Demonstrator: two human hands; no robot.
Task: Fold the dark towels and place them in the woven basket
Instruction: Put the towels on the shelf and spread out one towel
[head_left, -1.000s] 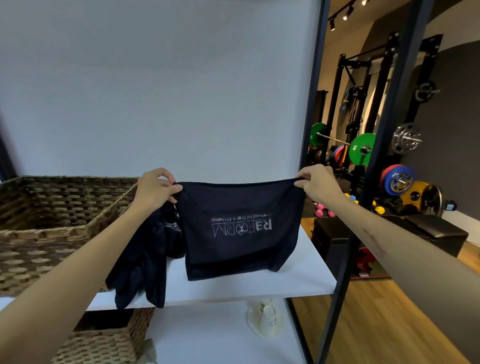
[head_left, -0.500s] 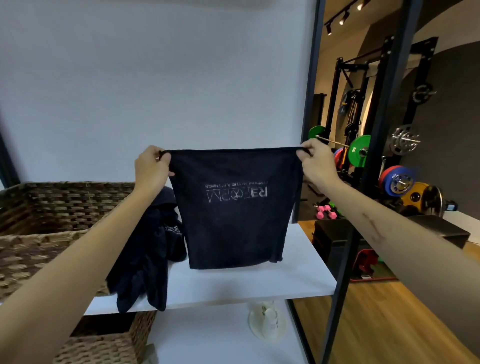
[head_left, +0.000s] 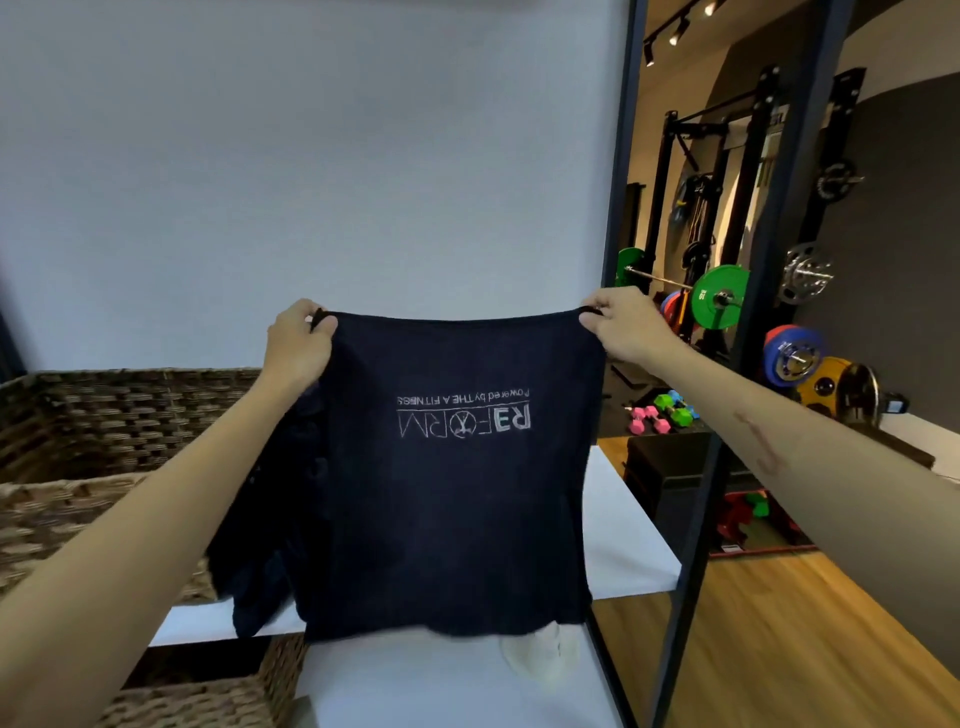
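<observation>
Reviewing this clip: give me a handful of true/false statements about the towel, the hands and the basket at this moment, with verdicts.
1. Both hands pinch the towel by its top corners. True: left hand, right hand.
2. The towel's logo reads upside down. True.
3. The held towel lies folded inside the basket. False: it hangs spread open in the air.
4. The basket stands to the right of the towel. False: it is to the left.
5. More dark cloth hangs behind the left forearm. True.
</observation>
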